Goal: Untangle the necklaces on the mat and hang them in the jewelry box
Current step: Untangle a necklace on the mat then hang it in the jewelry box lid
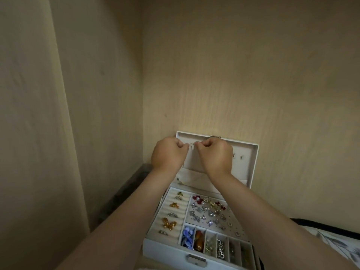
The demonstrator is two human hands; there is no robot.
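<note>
A white jewelry box (254, 164) stands open against the wall, its lid upright. Both my hands are raised to the top of the lid's inside. My left hand (168, 154) and my right hand (213, 155) each pinch an end of a thin necklace chain (191, 144) stretched between them beside a small hook. More hooks (238, 157) show to the right on the lid. The rest of the chain is hidden behind my hands. The mat is not in view.
The box's tray holds rings (169, 223) in rolls at left, earrings (209, 211) in the middle and beads (188, 238) in front compartments. A fabric pocket (194, 177) lines the lid's lower part. Walls close in behind and left. A patterned cloth (335, 242) lies at right.
</note>
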